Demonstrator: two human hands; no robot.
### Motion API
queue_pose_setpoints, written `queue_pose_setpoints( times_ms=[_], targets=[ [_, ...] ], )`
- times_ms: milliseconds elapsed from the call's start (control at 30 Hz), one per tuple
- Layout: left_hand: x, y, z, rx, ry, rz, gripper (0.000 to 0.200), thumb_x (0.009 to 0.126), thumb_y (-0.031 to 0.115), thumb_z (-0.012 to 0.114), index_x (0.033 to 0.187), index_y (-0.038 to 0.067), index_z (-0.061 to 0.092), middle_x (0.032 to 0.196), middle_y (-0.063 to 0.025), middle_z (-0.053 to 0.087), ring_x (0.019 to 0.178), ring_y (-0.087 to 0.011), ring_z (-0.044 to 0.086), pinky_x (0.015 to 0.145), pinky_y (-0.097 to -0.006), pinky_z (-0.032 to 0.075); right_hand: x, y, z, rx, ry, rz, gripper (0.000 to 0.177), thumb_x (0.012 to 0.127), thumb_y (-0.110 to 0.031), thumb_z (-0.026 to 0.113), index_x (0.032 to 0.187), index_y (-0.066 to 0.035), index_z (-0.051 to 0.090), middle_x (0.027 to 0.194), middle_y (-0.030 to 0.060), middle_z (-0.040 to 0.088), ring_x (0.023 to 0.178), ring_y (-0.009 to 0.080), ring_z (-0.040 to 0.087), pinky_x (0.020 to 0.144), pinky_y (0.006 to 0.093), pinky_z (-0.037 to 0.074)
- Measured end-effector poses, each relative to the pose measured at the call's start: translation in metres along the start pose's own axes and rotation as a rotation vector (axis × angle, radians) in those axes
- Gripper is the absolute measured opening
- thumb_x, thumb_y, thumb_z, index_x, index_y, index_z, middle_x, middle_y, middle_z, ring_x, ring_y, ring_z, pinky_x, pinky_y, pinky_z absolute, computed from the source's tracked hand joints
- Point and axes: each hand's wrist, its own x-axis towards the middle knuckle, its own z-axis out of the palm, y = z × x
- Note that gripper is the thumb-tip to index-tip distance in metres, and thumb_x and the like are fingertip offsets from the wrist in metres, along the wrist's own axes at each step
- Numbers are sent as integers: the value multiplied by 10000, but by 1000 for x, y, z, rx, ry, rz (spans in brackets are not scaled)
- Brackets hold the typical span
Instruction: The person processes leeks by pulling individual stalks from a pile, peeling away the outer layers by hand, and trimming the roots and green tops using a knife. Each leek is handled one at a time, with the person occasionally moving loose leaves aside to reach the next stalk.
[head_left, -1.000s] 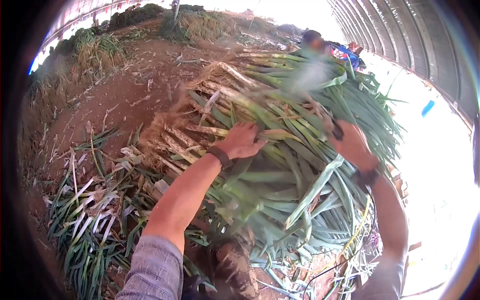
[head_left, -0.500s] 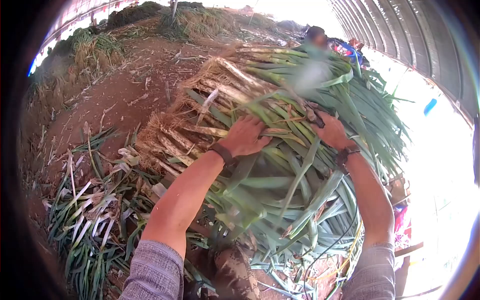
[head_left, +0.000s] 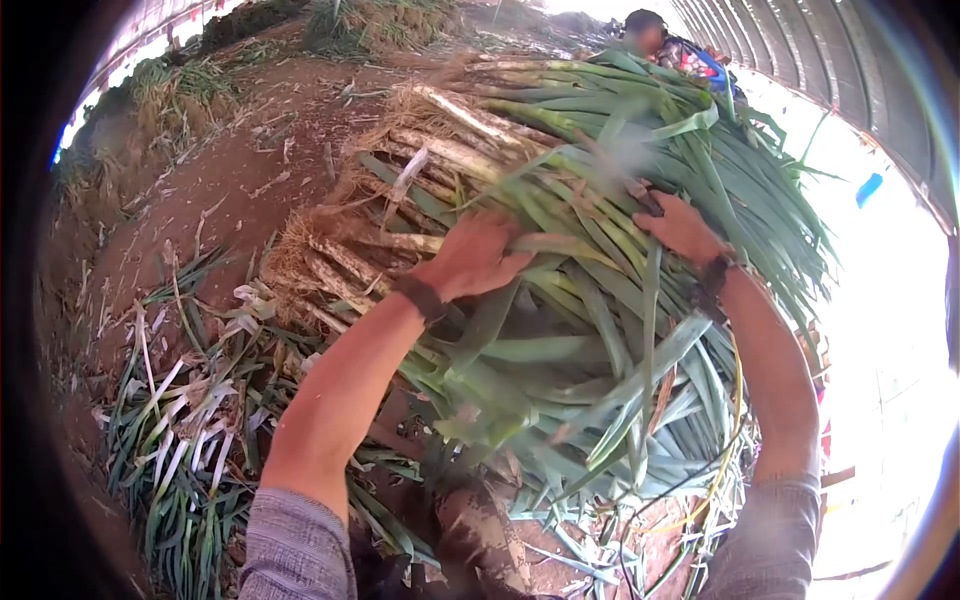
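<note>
A large heap of leeks (head_left: 560,210) lies in front of me, with pale stalks and hairy roots to the left and long green leaves to the right. My left hand (head_left: 472,258) rests low among the stalks, its fingers curled over a leek and its thumb pointing right. The fingertips are partly hidden in the leaves. Farther right, my right hand (head_left: 683,230) is closed around leek leaves, with a dark brown strip (head_left: 648,203) at its fingertips. What that strip is, I cannot make out. Loose leaves hang below between my arms.
Smaller trimmed leeks (head_left: 200,440) lie scattered on the ground at the left. More plants (head_left: 180,90) are piled at the back left on brown soil (head_left: 230,160). Another person (head_left: 645,35) is behind the heap. A curved greenhouse wall (head_left: 830,60) runs along the right.
My right hand has shifted right and up across the heap, and the brown strip and a hanging leaf moved with it. My left hand stays among the stalks. The view has shifted slightly.
</note>
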Motion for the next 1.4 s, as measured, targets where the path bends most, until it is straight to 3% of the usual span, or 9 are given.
queue_pose_setpoints(
  times_ms=[100, 167, 433, 767, 933, 1033, 1200, 1267, 1400],
  targets=[
    [15, 12, 3, -3, -13, -70, 359, 871, 344, 555, 1005, 23, 644, 968, -182, 630, 985, -381, 587, 911, -498, 435, -7, 2, 7, 162, 115, -68, 539, 825, -385, 692, 1219, -24, 623, 1035, 208, 701, 944, 359, 674, 839, 426, 498],
    [10, 9, 0, -3, 42, -55, 331, 870, 318, 547, 980, 21, 643, 944, -184, 631, 975, -382, 591, 894, -501, 445, -22, -8, 3, 270, -56, 4, 564, 819, -377, 708, 1229, 0, 618, 1002, 205, 703, 901, 338, 665, 818, 410, 491],
    [-25, 29, -6, -113, 76, 38, 234, 874, 244, 517, 904, 23, 584, 856, -166, 575, 910, -387, 574, 840, -500, 457, -93, -62, -22, 203, -97, 89, 491, 846, -327, 697, 1198, 6, 618, 919, 197, 683, 841, 312, 652, 790, 407, 487],
    [-6, 22, -3, -10, 31, 1, 313, 885, 326, 566, 985, 34, 622, 982, -177, 637, 980, -370, 585, 873, -498, 432, -48, -29, -11, 255, -129, -1, 494, 836, -361, 694, 1166, 2, 637, 927, 185, 682, 831, 270, 621, 808, 394, 482],
    [-29, 46, -11, -105, 157, -29, 330, 845, 356, 611, 992, 68, 677, 962, -157, 673, 1016, -346, 585, 910, -479, 427, -102, -75, -28, 408, -122, 77, 454, 820, -319, 720, 1133, 2, 652, 916, 169, 681, 851, 251, 627, 812, 380, 484],
    [-71, 55, -14, -62, 60, -10, 340, 808, 334, 655, 1035, 81, 670, 952, -144, 649, 988, -334, 565, 864, -464, 409, -147, -105, -31, 265, -196, 142, 457, 820, -296, 721, 1162, -4, 639, 932, 202, 685, 896, 295, 654, 819, 400, 494],
    [-134, 62, -18, 27, 66, 47, 485, 846, 367, 649, 1250, 104, 602, 973, -140, 591, 899, -334, 512, 789, -444, 386, -207, -140, 1, 132, 24, -181, 459, 839, -209, 707, 1212, 14, 562, 1026, 245, 633, 883, 407, 646, 764, 459, 519],
    [-137, 71, -33, 53, -83, 36, 576, 832, 374, 664, 1338, 120, 556, 1052, -153, 582, 942, -346, 500, 813, -452, 393, -216, -150, 2, 169, -23, -185, 484, 835, -203, 703, 1238, 14, 548, 1086, 249, 620, 921, 429, 638, 783, 477, 519],
    [-149, 57, -17, 129, -16, 167, 605, 811, 394, 679, 1337, 121, 560, 1215, -192, 570, 1144, -402, 501, 992, -519, 383, -243, -160, 23, 263, -49, -143, 512, 824, -196, 705, 1259, 18, 538, 1120, 243, 617, 948, 450, 630, 803, 489, 519]
  ],
)
